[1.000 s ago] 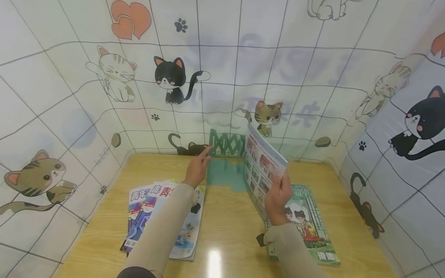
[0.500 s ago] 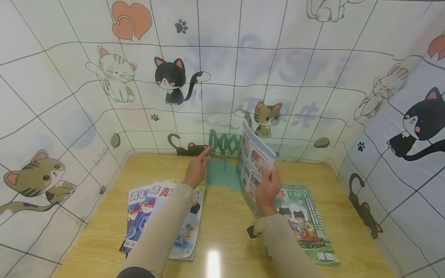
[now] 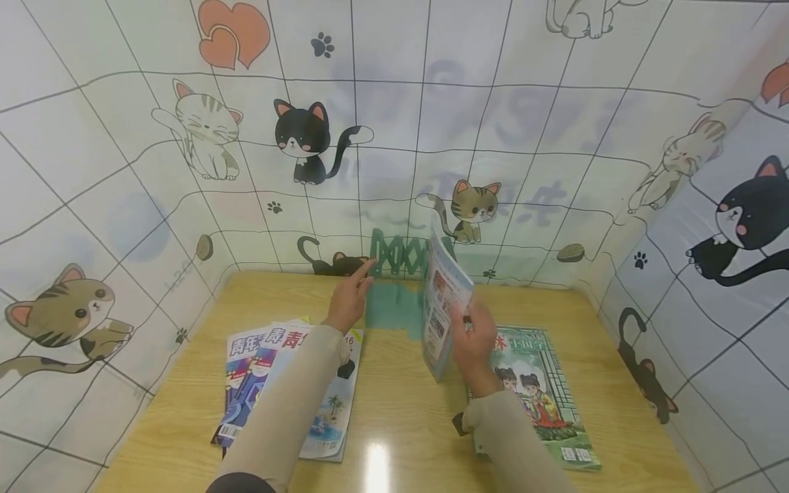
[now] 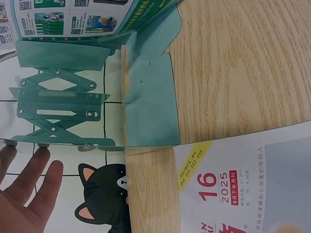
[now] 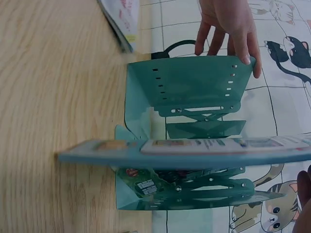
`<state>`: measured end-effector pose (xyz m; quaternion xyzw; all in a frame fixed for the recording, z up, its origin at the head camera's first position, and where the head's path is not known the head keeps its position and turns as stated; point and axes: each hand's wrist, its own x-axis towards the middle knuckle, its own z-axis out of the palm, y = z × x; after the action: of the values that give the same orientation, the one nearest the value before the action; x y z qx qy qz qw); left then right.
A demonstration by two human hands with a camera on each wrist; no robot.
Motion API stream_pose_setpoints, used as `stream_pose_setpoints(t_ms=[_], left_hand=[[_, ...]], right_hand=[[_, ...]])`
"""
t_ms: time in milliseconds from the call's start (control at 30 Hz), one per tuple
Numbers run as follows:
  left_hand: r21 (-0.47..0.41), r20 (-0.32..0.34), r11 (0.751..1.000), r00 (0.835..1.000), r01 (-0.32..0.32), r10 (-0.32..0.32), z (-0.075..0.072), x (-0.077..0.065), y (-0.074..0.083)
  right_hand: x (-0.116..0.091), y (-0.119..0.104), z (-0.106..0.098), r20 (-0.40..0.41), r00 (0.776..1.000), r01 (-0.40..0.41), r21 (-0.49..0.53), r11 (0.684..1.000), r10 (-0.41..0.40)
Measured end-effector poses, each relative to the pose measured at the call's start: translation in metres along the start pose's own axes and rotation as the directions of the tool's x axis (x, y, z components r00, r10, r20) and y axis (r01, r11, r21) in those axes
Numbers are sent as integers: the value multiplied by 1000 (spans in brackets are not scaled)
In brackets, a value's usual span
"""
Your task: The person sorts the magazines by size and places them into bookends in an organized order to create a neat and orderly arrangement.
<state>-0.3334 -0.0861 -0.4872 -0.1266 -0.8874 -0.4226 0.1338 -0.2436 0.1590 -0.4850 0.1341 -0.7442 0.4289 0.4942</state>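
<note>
Magazine (image 3: 436,311) location: upright and turned nearly edge-on to us in the head view, it stands near the middle of the table's back edge, in front of the right part of the green bookend (image 4: 150,104). We cannot tell whether its lower edge touches the base plate. The right wrist view blurs its near end; the left wrist view cuts off its upper portion.

Right hand (image 3: 476,342): closed on the magazine's near side, thumb on the printed face; we cannot see the fingers behind it. Left hand (image 5: 228,24): fingers extended, tips at the rim of the bookend's left end plate. In the left wrist view, we see only part of this hand.

Below the magazine in the right wrist view, we note a printed patch (image 5: 146,184) with a barcode; its owner cannot be determined.

Toward the table's left edge, we find the overlapping magazines (image 3: 335,411), their middle covered by the left sleeve (image 3: 302,404). Toward the right edge lies the green-covered magazine (image 3: 545,390), its lower left part under the right sleeve (image 3: 511,438). The wooden table (image 3: 407,418) runs out of frame at its front edge. Behind its back edge, we see the cat-print backdrop (image 3: 394,116).
</note>
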Motion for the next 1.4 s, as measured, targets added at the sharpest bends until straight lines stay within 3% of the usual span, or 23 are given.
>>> stream_pose_setpoints(t_ms=[100, 233, 367, 500, 767, 1133, 1400], left_hand=[[-4, 3, 1000, 1000, 5, -5, -1, 0, 0], [0, -1, 1000, 1000, 12, -12, 0, 0, 0], [1, -7, 1000, 1000, 24, -24, 1, 0, 0], [-1, -8, 1000, 1000, 23, -23, 2, 0, 1], [2, -22, 1000, 1000, 6, -6, 1, 0, 1], [-16, -14, 1000, 1000, -9, 9, 2, -1, 1], [-10, -17, 1000, 1000, -9, 9, 1, -1, 0]], right_hand=[[-3, -3, -6, 72, 997, 27, -61, 998, -23], [-8, -7, -12, 163, 987, 8, -114, 993, 11], [-17, -10, -16, 279, 953, -58, -215, 975, 118], [-25, -10, -19, 351, 921, -59, -306, 950, 171], [-28, -7, -18, 328, 942, 31, -315, 949, 78], [-27, 0, -12, 304, 947, -11, -289, 957, 103], [-22, 5, 2, 264, 962, 20, -311, 950, 66]])
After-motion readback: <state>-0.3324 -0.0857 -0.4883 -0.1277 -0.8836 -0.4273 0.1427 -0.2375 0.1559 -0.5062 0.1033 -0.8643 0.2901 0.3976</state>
